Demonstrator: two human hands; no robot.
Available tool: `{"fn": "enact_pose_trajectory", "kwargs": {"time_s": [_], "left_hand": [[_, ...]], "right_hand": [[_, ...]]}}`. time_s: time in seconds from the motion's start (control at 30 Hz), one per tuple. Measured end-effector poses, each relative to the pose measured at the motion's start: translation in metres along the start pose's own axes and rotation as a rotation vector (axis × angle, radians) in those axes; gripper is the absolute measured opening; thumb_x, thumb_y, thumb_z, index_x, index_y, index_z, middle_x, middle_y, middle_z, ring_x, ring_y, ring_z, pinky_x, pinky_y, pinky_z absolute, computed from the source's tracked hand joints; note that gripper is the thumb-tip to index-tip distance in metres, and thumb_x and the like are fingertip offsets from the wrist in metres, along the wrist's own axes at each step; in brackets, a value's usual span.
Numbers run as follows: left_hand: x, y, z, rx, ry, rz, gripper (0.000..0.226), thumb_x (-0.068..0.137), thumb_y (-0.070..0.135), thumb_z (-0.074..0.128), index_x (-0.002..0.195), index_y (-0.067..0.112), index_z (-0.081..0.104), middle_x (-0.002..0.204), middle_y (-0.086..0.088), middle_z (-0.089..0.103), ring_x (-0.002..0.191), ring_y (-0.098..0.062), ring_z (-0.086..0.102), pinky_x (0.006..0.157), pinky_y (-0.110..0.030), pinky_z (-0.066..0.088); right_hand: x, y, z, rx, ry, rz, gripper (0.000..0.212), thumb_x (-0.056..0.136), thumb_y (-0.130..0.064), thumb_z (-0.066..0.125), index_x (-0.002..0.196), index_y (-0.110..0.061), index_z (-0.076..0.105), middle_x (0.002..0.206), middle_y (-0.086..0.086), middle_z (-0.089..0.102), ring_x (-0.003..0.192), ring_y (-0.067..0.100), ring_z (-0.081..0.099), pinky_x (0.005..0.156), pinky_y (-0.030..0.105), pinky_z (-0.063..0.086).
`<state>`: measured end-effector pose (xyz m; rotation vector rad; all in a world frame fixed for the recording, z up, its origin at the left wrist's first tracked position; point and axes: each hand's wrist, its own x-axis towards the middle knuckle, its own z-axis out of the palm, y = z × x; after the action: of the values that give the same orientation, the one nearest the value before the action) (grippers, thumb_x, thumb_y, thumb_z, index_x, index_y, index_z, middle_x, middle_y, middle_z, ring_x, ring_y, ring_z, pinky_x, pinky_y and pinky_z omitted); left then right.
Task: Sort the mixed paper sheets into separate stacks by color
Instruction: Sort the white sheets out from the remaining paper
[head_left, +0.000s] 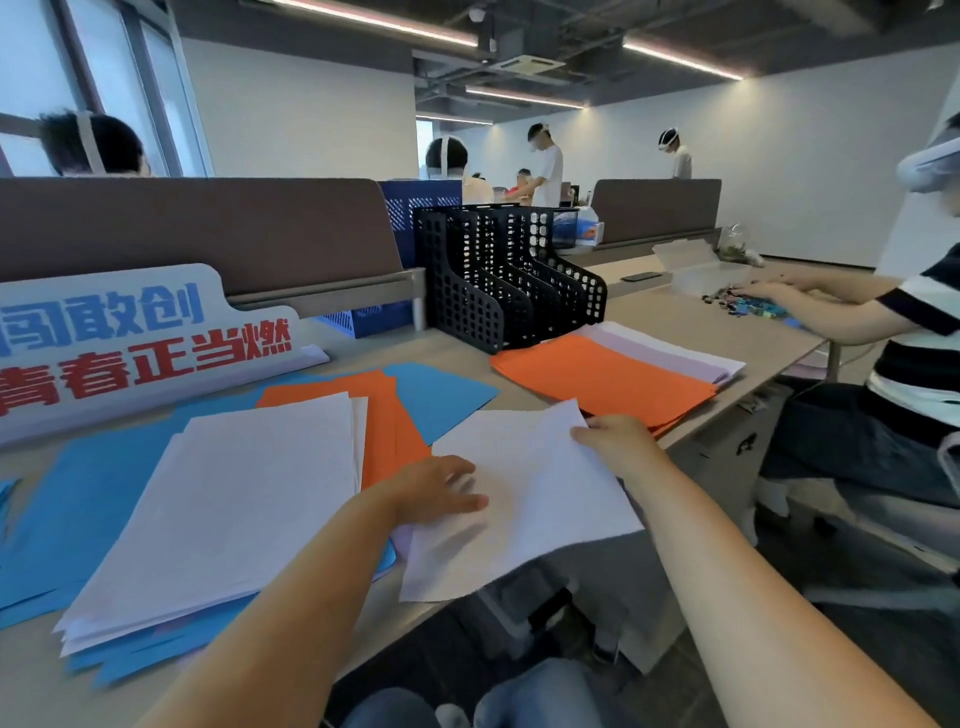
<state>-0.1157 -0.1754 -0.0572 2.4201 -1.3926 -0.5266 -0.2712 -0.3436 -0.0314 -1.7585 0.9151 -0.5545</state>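
Perhaps halfway: orange paper stack (602, 382) and pale lilac stack (670, 351) lie before the black perforated rack (498, 280), mixed white-blue-orange paper pile (223, 499) left of it. Right hand (615, 441) pinches a white sheet (524, 525); left hand (431, 491) rests on it, fingers (470, 501) flat.

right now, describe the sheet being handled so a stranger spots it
Start at the black file rack; an orange stack lies before it. Nearer, at the front edge of the desk, is a single white sheet under the left hand, its far corner pinched by the right hand. Unlike the white pile beside it, it overhangs the edge.
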Motion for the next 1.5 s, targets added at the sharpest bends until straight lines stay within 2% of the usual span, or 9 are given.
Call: {"fn": "enact_pose_trajectory", "kwargs": {"time_s": [0.1, 0.23, 0.33, 0.47, 0.67, 0.93, 1.1, 1.23, 1.5], "left_hand": [[-0.001, 0.007, 0.0, -0.125, 0.031, 0.037, 0.053, 0.093, 0.045, 0.049, 0.14, 0.023, 0.039, 0.145, 0.006, 0.039, 0.129, -0.015, 0.04, 0.104, -0.025, 0.03], [-0.006, 0.014, -0.002, -0.645, 0.056, 0.038, 0.031, 0.096, 0.037, 0.048, 0.123, 0.023, 0.048, 0.119, 0.006, 0.054, 0.092, -0.004, 0.056, 0.07, -0.008, 0.045], [-0.01, -0.003, -0.008, -1.082, -0.014, -0.002, 0.072, 0.075, 0.071, 0.054, 0.127, 0.021, 0.051, 0.128, -0.009, 0.057, 0.105, -0.019, 0.059, 0.095, -0.03, 0.048], [-0.025, -0.02, -0.03, -1.398, -0.044, 0.046, 0.062, 0.087, 0.055, 0.038, 0.132, 0.015, 0.049, 0.125, -0.019, 0.057, 0.111, -0.035, 0.057, 0.084, -0.038, 0.055], [-0.065, -0.075, -0.076, -1.274, 0.452, -0.226, 0.018, 0.096, 0.015, 0.047, 0.108, 0.019, 0.06, 0.102, -0.005, 0.067, 0.088, -0.023, 0.066, 0.071, -0.033, 0.054], [-0.107, -0.157, -0.089, -0.726, 0.828, -0.483, 0.042, 0.085, 0.007, 0.061, 0.126, 0.008, 0.055, 0.095, -0.007, 0.063, 0.078, -0.024, 0.061, 0.083, -0.037, 0.05], [-0.126, -0.185, -0.077, -0.455, 0.817, -0.703, 0.046, 0.087, 0.016, 0.061, 0.129, 0.0, 0.05, 0.124, -0.018, 0.059, 0.116, -0.034, 0.053, 0.097, -0.036, 0.04], [-0.139, -0.194, -0.079, -0.393, 0.672, -0.809, 0.047, 0.095, 0.019, 0.05, 0.137, 0.0, 0.04, 0.14, -0.019, 0.044, 0.128, -0.034, 0.042, 0.103, -0.034, 0.034], [-0.137, -0.196, -0.092, -0.643, 0.602, -0.831, 0.02, 0.098, 0.017, 0.041, 0.106, 0.004, 0.054, 0.104, -0.014, 0.054, 0.089, -0.026, 0.051, 0.08, -0.036, 0.049]], "right_hand": [[-0.017, -0.032, 0.002, 0.231, -0.173, -0.088, 0.014, 0.092, -0.017, 0.057, 0.081, -0.009, 0.063, 0.085, 0.01, 0.065, 0.071, 0.021, 0.059, 0.065, 0.027, 0.044], [-0.029, -0.058, 0.009, 0.397, -0.29, -0.19, 0.016, 0.092, -0.03, 0.056, 0.097, -0.02, 0.068, 0.091, 0.001, 0.07, 0.08, 0.019, 0.065, 0.07, 0.026, 0.051], [-0.028, -0.065, 0.019, 0.653, -0.336, -0.162, 0.027, 0.091, -0.037, 0.056, 0.109, -0.021, 0.068, 0.1, 0.0, 0.072, 0.089, 0.021, 0.067, 0.076, 0.029, 0.053], [-0.024, -0.071, 0.044, 0.848, -0.372, -0.111, 0.034, 0.095, -0.033, 0.05, 0.12, -0.013, 0.063, 0.107, 0.004, 0.07, 0.093, 0.019, 0.067, 0.076, 0.029, 0.054], [-0.011, -0.074, 0.096, 0.816, -0.414, -0.094, 0.023, 0.098, -0.017, 0.042, 0.105, -0.008, 0.063, 0.086, 0.002, 0.072, 0.074, 0.015, 0.069, 0.064, 0.026, 0.056], [-0.006, -0.057, 0.182, 0.231, -0.319, -0.015, 0.015, 0.084, 0.001, 0.056, 0.071, -0.005, 0.06, 0.082, 0.016, 0.064, 0.075, 0.025, 0.06, 0.07, 0.037, 0.05], [-0.004, -0.057, 0.222, -0.12, -0.242, -0.168, 0.015, 0.085, -0.005, 0.057, 0.096, -0.004, 0.068, 0.106, 0.014, 0.068, 0.094, 0.03, 0.064, 0.082, 0.037, 0.05], [-0.003, -0.058, 0.239, -0.29, -0.211, -0.221, 0.033, 0.089, -0.012, 0.054, 0.121, -0.006, 0.055, 0.118, 0.009, 0.061, 0.101, 0.026, 0.058, 0.073, 0.026, 0.041], [-0.006, -0.063, 0.258, -0.525, -0.251, -0.162, 0.041, 0.083, -0.015, 0.057, 0.123, -0.009, 0.048, 0.116, 0.01, 0.06, 0.105, 0.031, 0.057, 0.07, 0.028, 0.045]]}}
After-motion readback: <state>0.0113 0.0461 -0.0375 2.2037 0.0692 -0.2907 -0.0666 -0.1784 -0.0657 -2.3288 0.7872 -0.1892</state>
